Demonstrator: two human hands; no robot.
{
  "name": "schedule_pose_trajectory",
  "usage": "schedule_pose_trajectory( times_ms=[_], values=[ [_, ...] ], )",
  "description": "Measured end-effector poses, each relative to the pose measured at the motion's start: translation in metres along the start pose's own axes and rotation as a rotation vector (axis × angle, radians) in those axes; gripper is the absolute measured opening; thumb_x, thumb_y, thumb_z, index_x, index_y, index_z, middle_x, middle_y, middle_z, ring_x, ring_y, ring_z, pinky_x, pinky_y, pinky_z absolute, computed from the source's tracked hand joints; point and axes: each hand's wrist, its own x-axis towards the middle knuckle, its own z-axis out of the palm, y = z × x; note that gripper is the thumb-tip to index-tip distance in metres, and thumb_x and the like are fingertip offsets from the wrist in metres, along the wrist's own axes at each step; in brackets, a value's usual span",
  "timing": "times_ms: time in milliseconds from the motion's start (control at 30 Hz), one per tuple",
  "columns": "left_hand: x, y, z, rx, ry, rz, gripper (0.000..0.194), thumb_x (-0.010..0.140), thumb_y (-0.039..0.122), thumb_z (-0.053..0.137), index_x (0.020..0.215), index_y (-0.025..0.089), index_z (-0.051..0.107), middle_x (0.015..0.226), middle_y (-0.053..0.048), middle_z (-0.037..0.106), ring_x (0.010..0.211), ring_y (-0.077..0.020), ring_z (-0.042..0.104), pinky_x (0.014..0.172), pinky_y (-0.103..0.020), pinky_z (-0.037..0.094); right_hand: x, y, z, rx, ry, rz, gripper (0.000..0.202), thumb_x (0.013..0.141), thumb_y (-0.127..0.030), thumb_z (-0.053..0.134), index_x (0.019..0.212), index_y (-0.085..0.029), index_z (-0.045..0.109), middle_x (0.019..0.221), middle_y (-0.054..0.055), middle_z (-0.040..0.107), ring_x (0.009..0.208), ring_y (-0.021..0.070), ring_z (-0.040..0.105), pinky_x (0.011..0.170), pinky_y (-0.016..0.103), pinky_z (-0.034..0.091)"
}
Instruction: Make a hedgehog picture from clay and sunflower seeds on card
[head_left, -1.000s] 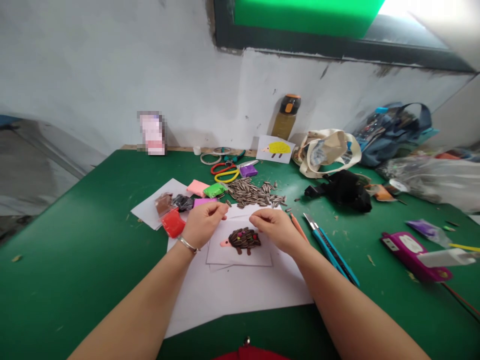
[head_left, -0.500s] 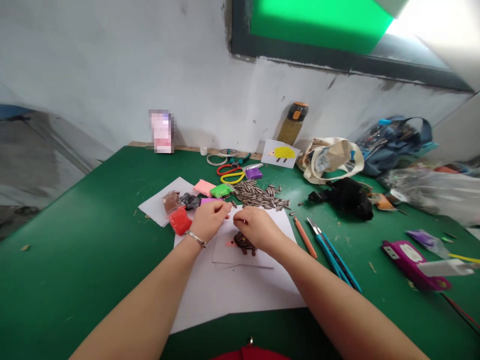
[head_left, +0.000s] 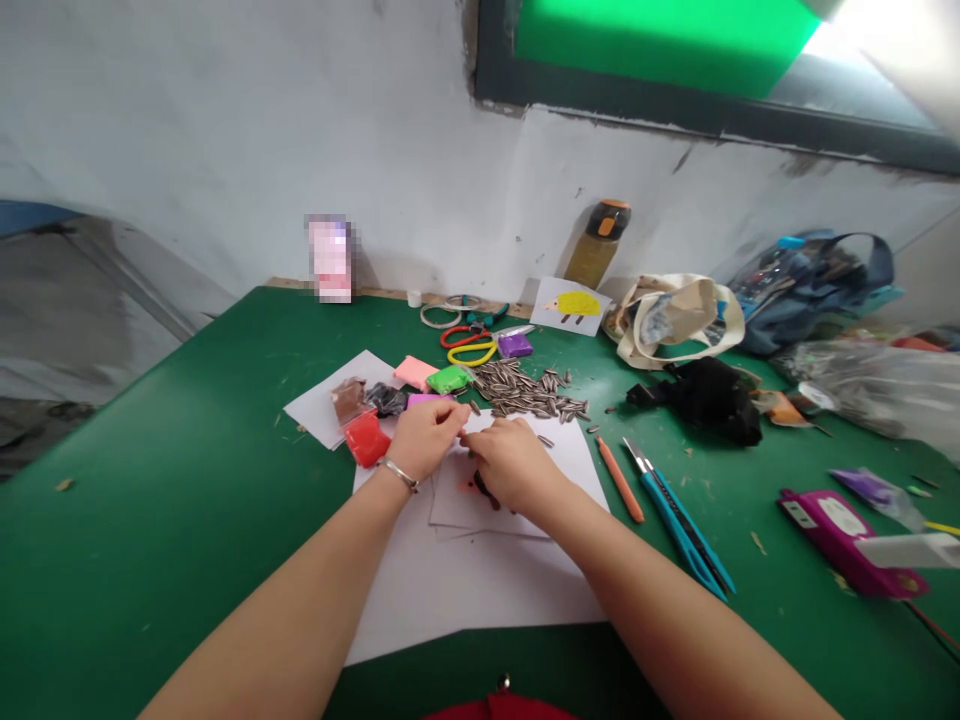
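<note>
My left hand (head_left: pixel 429 438), with a bracelet at the wrist, is closed at the left edge of the small paper, its fingertips pinched on something too small to make out. Close beside it, my right hand (head_left: pixel 514 462) has its fingers bent together over the dark hedgehog figure (head_left: pixel 487 492); what they grip, if anything, is hidden. The figure, with a pink snout, lies mostly covered on the small white paper (head_left: pixel 457 510), which rests on a larger sheet (head_left: pixel 450 590). A pile of striped sunflower seeds (head_left: pixel 517 388) lies just beyond the hands.
Clay packets, a red one (head_left: pixel 366 440) and a green one (head_left: pixel 448 379), lie left of the seeds. Scissors (head_left: pixel 472 352) and a hedgehog drawing (head_left: pixel 570 307) are behind. An orange stick (head_left: pixel 621 480), blue tweezers (head_left: pixel 679 525), a black bag (head_left: pixel 705 398) and a purple device (head_left: pixel 847 540) lie right.
My right hand has come down over the hedgehog figure, covering more of it, and its fingers are nearer my left fingertips. The whole view has shifted slightly.
</note>
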Motion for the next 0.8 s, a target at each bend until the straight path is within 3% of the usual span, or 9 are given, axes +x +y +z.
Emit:
schedule_pose_trajectory(
  times_ms=[133,333,800],
  values=[
    [0.0004,-0.0027,0.0013,-0.026,-0.013,-0.031,0.037,0.081,0.046,0.044,0.063,0.018,0.063,0.061,0.0,0.066,0.065,-0.0168,0.063,0.055,-0.023,0.038,-0.0056,0.0009,-0.0026,0.008,-0.014,0.009,0.018,0.08,-0.016,0.048,0.078,-0.02,0.066,0.077,0.005,0.067,0.079,0.0198,0.052,0.065,0.031,0.025],
    [0.0014,-0.0062,0.0032,-0.018,-0.019,-0.022,0.038,0.081,0.046,0.044,0.061,0.018,0.06,0.062,0.0,0.066,0.065,-0.0168,0.063,0.055,-0.024,0.038,-0.0096,0.0026,-0.0009,0.027,-0.007,0.029,0.029,0.078,-0.014,0.046,0.093,-0.023,0.07,0.09,0.006,0.066,0.085,0.0211,0.05,0.07,0.032,0.028],
    [0.0012,-0.0043,0.0029,0.03,-0.008,-0.002,0.038,0.08,0.043,0.043,0.055,0.018,0.056,0.06,0.0,0.066,0.06,-0.0153,0.059,0.053,-0.023,0.037,-0.0109,0.0075,-0.0009,0.113,-0.012,0.027,0.029,0.077,-0.012,0.047,0.092,-0.022,0.069,0.087,0.005,0.067,0.086,0.0202,0.054,0.071,0.03,0.032]
  ],
)
